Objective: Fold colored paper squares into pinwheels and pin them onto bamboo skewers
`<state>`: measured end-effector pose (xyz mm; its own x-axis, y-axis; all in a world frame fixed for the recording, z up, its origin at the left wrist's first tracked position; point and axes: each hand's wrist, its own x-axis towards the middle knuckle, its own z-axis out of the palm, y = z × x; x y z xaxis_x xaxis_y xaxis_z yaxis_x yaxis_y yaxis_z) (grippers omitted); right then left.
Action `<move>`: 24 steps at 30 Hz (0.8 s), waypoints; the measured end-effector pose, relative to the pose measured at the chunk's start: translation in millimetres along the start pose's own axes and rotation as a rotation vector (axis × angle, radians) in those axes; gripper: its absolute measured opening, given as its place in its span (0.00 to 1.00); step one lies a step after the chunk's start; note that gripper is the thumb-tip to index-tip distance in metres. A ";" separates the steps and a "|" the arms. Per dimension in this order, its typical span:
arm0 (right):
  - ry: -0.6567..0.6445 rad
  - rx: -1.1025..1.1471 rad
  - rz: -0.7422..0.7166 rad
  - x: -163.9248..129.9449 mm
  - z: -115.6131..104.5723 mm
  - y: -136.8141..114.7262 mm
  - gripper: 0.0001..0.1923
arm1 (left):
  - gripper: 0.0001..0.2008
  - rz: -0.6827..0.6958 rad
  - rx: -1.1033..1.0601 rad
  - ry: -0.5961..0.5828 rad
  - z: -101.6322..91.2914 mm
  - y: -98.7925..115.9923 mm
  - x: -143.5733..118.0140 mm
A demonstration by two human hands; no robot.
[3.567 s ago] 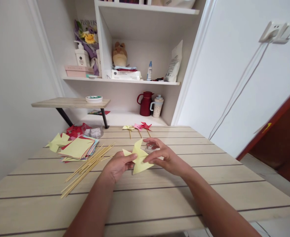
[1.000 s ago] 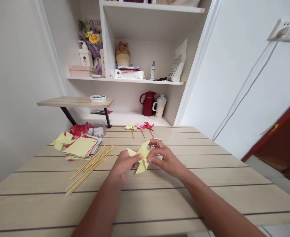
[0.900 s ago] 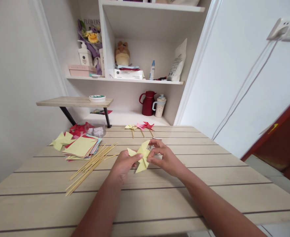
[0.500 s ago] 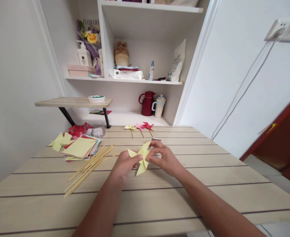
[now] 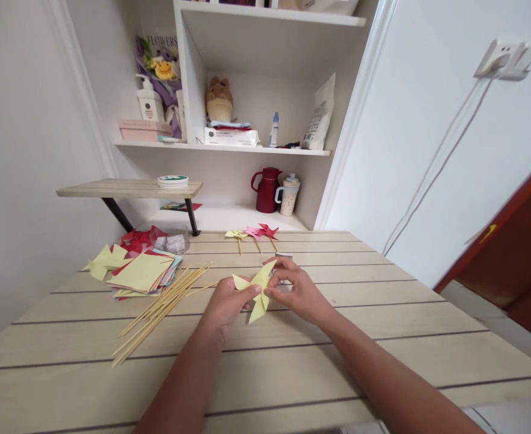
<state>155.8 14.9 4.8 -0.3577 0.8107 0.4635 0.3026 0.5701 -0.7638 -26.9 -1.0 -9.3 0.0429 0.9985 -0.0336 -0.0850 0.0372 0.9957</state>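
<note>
A pale yellow paper pinwheel [image 5: 259, 308] is held above the middle of the table, its pointed blades fanned out. My left hand [image 5: 230, 301] grips it from the left, thumb pressed near its centre. From the other side, my right hand [image 5: 299, 290] pinches a blade close to the centre; whether something small sits between those fingertips I cannot make out. Left of my hands lies a loose bundle of thin wooden sticks [image 5: 166, 310]. Beyond my hands lie three pinwheels on sticks: a yellow one [image 5: 237, 234], a pink one [image 5: 254, 232] and a red one [image 5: 269, 230].
Coloured paper squares [image 5: 143, 272] are stacked at the left, beside yellow pinwheel shapes [image 5: 106, 262], red paper pieces [image 5: 141, 240] and a clear plastic container [image 5: 175, 241]. A raised wooden shelf [image 5: 129, 188] overhangs the back left. Behind stand a red jug [image 5: 267, 191] and a cup [image 5: 289, 198].
My right fingertips have shifted slightly inward toward the pinwheel's centre. My left hand keeps its grip. The whole view has shifted a little.
</note>
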 end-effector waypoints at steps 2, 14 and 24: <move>0.001 -0.005 -0.004 0.1 -0.1 0.6 0.06 | 0.14 -0.004 -0.001 0.000 0.3 0.9 -0.5; 0.033 -0.006 0.023 1.4 0.4 2.0 0.06 | 0.14 0.076 0.111 -0.046 -1.5 0.5 0.1; 0.038 0.006 0.002 2.6 3.0 5.4 0.07 | 0.14 0.005 0.109 0.071 5.9 2.8 -2.3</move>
<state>153.8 19.7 0.5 -0.3230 0.8163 0.4789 0.2975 0.5679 -0.7674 -21.4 -3.5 -5.9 -0.0277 0.9992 -0.0304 0.0234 0.0310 0.9992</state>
